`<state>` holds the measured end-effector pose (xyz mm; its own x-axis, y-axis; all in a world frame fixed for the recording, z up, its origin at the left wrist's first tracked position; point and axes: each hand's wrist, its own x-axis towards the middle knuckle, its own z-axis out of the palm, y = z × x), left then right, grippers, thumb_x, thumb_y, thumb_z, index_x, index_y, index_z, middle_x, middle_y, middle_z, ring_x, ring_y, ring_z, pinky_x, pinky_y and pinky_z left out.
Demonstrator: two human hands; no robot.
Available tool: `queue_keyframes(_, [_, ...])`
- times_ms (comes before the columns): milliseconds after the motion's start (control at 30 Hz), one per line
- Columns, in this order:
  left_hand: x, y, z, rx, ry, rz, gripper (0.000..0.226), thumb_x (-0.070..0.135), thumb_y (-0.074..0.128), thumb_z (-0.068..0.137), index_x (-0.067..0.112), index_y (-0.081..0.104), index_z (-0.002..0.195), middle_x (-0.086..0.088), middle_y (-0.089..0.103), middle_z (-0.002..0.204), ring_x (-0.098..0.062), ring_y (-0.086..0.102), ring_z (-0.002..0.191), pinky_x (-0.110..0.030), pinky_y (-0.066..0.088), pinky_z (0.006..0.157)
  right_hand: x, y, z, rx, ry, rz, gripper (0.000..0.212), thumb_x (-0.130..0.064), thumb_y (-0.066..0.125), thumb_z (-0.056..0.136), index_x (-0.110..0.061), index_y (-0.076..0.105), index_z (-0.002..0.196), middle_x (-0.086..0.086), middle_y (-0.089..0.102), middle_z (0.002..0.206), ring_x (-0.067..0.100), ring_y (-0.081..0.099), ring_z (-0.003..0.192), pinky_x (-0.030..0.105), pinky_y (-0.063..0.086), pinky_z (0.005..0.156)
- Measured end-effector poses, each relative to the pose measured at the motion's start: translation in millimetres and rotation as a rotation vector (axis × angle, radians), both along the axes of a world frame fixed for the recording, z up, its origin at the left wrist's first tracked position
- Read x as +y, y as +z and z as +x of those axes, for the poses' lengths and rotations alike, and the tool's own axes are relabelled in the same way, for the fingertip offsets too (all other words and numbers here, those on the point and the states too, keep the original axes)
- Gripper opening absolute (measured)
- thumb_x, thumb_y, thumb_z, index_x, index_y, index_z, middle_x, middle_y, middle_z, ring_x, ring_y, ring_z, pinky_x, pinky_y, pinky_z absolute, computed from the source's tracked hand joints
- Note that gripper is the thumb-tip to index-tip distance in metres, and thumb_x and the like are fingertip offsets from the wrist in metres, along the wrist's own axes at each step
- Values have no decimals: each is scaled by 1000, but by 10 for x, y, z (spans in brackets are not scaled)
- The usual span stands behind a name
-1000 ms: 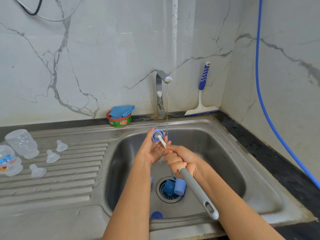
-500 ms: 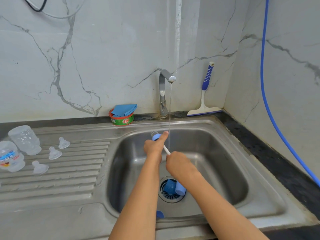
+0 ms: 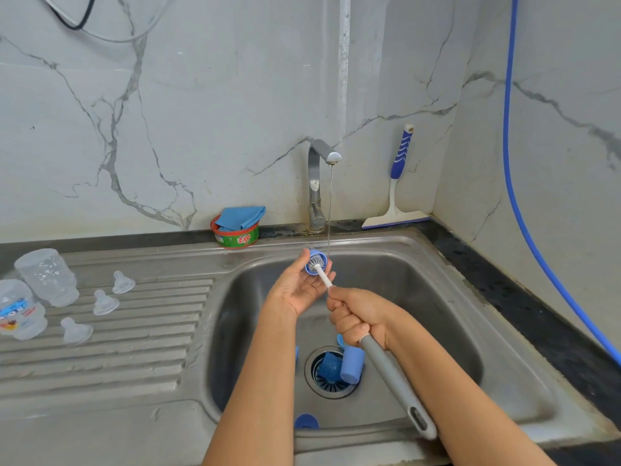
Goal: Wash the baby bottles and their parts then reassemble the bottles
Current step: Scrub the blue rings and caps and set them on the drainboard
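Observation:
My left hand [image 3: 297,287] holds a blue bottle ring [image 3: 316,261] over the sink basin, beside the thin stream of water. My right hand [image 3: 358,317] grips the grey handle of a bottle brush [image 3: 393,378], whose bristle head pokes through the ring. A blue cap [image 3: 352,364] and another blue part [image 3: 328,367] lie on the drain. One more blue piece [image 3: 305,421] sits at the basin's near wall. Two clear bottles [image 3: 47,275] [image 3: 20,311] and three clear teats [image 3: 122,282] [image 3: 105,302] [image 3: 75,330] rest on the drainboard at the left.
The tap [image 3: 317,183] runs a thin stream into the steel sink [image 3: 437,297]. A green soap tub with a blue cloth [image 3: 237,230] stands behind the basin. A squeegee [image 3: 398,183] leans in the corner, and a blue hose [image 3: 514,183] hangs down the right wall.
My left hand has turned palm up, so the blue ring and brush head show again. My right hand has drawn back and the grey handle has come into view.

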<state>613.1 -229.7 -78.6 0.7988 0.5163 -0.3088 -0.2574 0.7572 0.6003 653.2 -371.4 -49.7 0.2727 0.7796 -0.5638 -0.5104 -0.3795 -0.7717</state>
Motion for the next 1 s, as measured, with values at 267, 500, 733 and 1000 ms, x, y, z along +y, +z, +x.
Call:
queue_keyframes(267, [-91,-72,97,451,119,227,38,30,80,77,6,53,91,-6,51,81,-13,49,69,-27,48,71,81,-133,-208,-983,134,-325,26,-17,31,97,-9,40,74,7,41,56,16,34,33,16,28,35])
queue_keyframes(500, [32,-26,25,-120,0,-228,56,38,43,101,-7,36,132,-36,45,132,-46,53,117,-56,42,97,49,-64,-42,-226,-8,-41,37,-26,36,100,-17,36,64,-7,25,44,4,19,29,10,14,28])
queue_keyframes(733, [-23,9,55,142,14,10,24,19,72,84,4,58,94,-15,57,87,-23,57,79,-37,54,76,5,-23,-56,-278,13,-105,36,-28,38,100,-17,38,66,-6,28,47,4,23,31,13,17,28])
queue_keyframes(1000, [-33,-8,75,129,65,-88,50,48,64,87,9,49,115,-18,52,108,-25,57,91,-43,50,91,101,-157,-169,-996,173,-286,30,-16,29,97,-12,37,69,5,43,60,14,38,30,14,25,29])
